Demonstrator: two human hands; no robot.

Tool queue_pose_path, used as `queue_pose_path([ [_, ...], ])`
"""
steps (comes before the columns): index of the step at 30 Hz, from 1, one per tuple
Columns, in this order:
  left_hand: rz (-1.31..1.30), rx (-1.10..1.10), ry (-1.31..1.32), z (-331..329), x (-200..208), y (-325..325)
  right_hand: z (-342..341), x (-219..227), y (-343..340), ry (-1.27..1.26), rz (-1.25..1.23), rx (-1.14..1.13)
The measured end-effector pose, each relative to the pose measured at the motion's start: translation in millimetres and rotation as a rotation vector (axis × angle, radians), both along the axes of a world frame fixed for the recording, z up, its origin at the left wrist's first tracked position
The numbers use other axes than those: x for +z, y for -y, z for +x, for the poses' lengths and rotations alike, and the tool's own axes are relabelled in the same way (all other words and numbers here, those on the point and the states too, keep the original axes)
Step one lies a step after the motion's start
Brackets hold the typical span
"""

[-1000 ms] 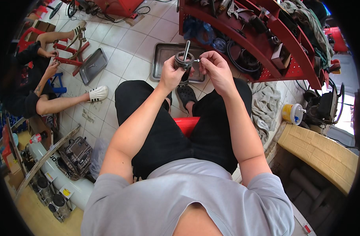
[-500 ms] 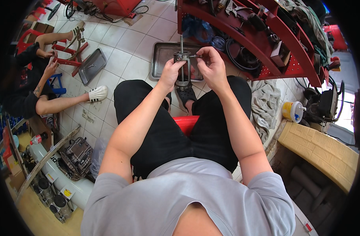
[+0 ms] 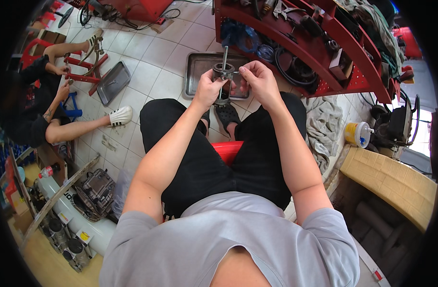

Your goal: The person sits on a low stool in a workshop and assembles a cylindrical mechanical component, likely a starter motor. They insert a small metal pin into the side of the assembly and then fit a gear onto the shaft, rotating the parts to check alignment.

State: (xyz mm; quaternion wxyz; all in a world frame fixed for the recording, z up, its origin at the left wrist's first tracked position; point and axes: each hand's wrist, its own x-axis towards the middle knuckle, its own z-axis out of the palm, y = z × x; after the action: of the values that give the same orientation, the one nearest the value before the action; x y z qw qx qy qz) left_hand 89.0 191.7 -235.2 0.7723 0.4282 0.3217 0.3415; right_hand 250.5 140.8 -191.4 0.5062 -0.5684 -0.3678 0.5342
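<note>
Ring-topped metal part (image 3: 223,72), slim rod (image 3: 225,54) rising from the ring, in view against the nearer half of the tray (image 3: 200,62). Left hand (image 3: 208,90) in front of the tray, grip wrapped closely about the part's left side. Right hand (image 3: 261,85) by the tray's right corner, thumb and fingertips drawn together near the ring; cannot tell of anything pinched between. Nearer than the tray, a dark clog (image 3: 227,115); right of the tray, red shelving (image 3: 367,88); farther left, a second tray (image 3: 114,79) on tiled floor (image 3: 149,74).
</note>
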Motion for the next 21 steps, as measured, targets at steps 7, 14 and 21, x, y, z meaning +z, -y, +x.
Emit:
queue_pose_path([
  [7, -0.155, -0.019, -0.004, 1, 1, -1, 4, -5, 1, 0.053, 0.122, 0.057],
  [14, -0.065, -0.046, -0.037, 1, -3, 0, 4, -11, -3, 0.213, 0.135, -0.008],
  [21, 0.076, 0.014, 0.0, 4, -5, 1, 11, -5, -3, 0.052, -0.207, 0.139],
])
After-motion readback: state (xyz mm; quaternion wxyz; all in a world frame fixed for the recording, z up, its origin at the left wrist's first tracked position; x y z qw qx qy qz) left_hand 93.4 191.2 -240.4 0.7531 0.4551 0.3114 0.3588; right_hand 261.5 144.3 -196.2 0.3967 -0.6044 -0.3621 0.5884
